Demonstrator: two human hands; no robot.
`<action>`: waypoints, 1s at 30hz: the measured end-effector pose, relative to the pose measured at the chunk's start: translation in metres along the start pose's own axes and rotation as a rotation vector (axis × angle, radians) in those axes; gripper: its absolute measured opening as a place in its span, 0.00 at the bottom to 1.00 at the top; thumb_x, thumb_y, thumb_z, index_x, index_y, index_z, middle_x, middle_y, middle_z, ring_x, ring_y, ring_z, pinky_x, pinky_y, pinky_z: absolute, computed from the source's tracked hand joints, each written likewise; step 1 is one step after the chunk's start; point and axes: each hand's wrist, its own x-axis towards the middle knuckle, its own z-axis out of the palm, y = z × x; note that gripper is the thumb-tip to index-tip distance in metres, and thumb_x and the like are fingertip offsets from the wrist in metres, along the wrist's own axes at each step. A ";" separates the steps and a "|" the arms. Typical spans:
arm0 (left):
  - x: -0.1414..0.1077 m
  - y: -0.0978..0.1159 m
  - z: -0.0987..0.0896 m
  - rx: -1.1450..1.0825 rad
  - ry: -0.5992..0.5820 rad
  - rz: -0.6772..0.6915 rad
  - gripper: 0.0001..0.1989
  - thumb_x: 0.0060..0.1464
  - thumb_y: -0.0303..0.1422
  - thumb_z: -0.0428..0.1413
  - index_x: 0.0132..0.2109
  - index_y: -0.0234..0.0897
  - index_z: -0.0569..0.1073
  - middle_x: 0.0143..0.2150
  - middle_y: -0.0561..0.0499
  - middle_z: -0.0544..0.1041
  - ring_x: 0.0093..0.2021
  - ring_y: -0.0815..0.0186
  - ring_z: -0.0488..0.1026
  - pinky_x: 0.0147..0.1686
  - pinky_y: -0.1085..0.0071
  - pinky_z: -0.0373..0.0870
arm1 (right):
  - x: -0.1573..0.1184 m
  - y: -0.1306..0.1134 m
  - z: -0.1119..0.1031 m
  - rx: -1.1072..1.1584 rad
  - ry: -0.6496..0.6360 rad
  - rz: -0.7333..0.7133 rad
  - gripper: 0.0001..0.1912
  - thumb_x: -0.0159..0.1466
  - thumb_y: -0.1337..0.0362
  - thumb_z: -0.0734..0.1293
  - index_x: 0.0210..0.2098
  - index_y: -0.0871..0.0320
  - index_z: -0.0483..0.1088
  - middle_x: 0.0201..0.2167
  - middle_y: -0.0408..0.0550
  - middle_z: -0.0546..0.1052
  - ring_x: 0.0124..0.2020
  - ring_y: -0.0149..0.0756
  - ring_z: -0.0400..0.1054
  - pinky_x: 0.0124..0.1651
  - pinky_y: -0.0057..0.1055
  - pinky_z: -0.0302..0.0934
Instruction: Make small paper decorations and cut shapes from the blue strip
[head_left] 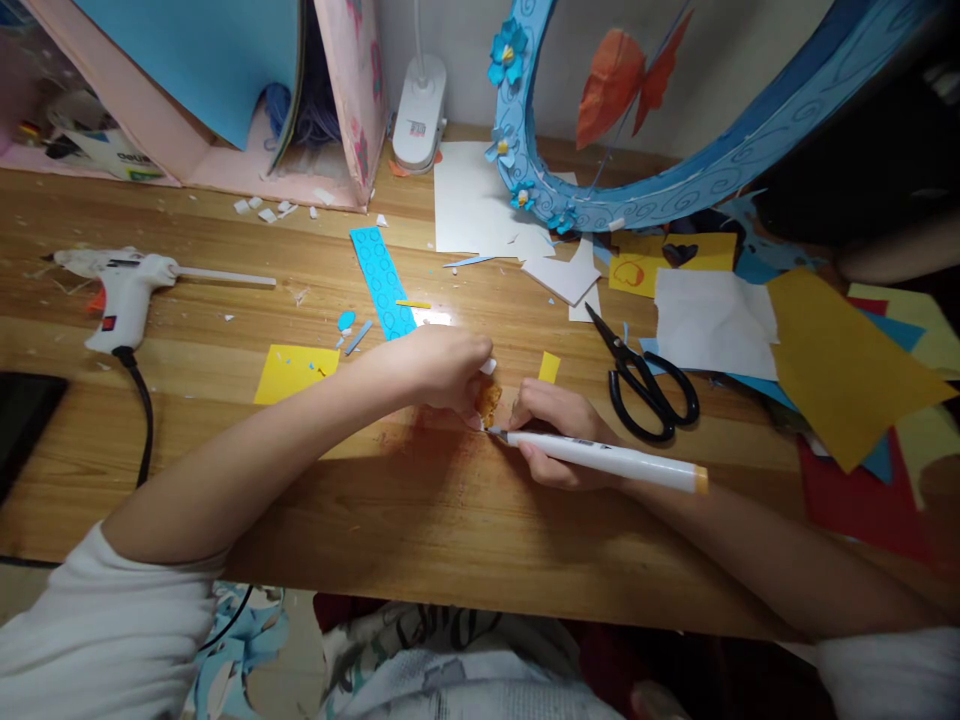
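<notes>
Near the middle of the desk, my left hand [450, 372] is closed on a small orange-brown piece [489, 402], whose kind I cannot make out. My fingers cover part of it. From the right, my right hand [559, 430] grips a white marker pen [615, 460] with an orange end. The marker's tip meets the lower edge of the small piece, close to my left fingertips. A little yellow paper scrap [549, 367] lies just beyond my right hand. Behind my left hand is a blue paper strip [379, 275] drawn with circles.
Black-handled scissors [651, 385] lie right of my hands. A glue gun [124, 290] rests at the left with its cord. Yellow, red and blue paper [847, 370] piles up at the right. Behind stands a blue decorated ring [600, 205] with a hanging orange butterfly [615, 90].
</notes>
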 end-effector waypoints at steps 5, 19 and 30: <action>0.000 0.000 0.001 -0.002 0.002 0.004 0.22 0.42 0.46 0.59 0.39 0.34 0.72 0.36 0.46 0.77 0.33 0.61 0.72 0.25 0.72 0.57 | 0.000 -0.001 -0.001 0.006 -0.006 -0.001 0.06 0.50 0.69 0.59 0.28 0.54 0.59 0.22 0.42 0.61 0.22 0.34 0.56 0.24 0.30 0.50; 0.001 0.001 0.000 0.005 -0.003 -0.003 0.22 0.43 0.46 0.59 0.41 0.33 0.72 0.38 0.45 0.77 0.34 0.61 0.72 0.27 0.73 0.57 | 0.001 0.000 0.000 0.007 0.023 -0.052 0.06 0.51 0.71 0.59 0.27 0.55 0.59 0.21 0.41 0.61 0.23 0.32 0.55 0.25 0.28 0.49; 0.002 -0.026 -0.007 -0.119 -0.139 0.113 0.15 0.52 0.43 0.51 0.36 0.35 0.70 0.30 0.51 0.73 0.26 0.69 0.64 0.25 0.75 0.54 | -0.007 0.005 0.005 0.084 0.268 -0.094 0.10 0.52 0.72 0.60 0.33 0.54 0.64 0.22 0.41 0.65 0.21 0.30 0.57 0.24 0.28 0.52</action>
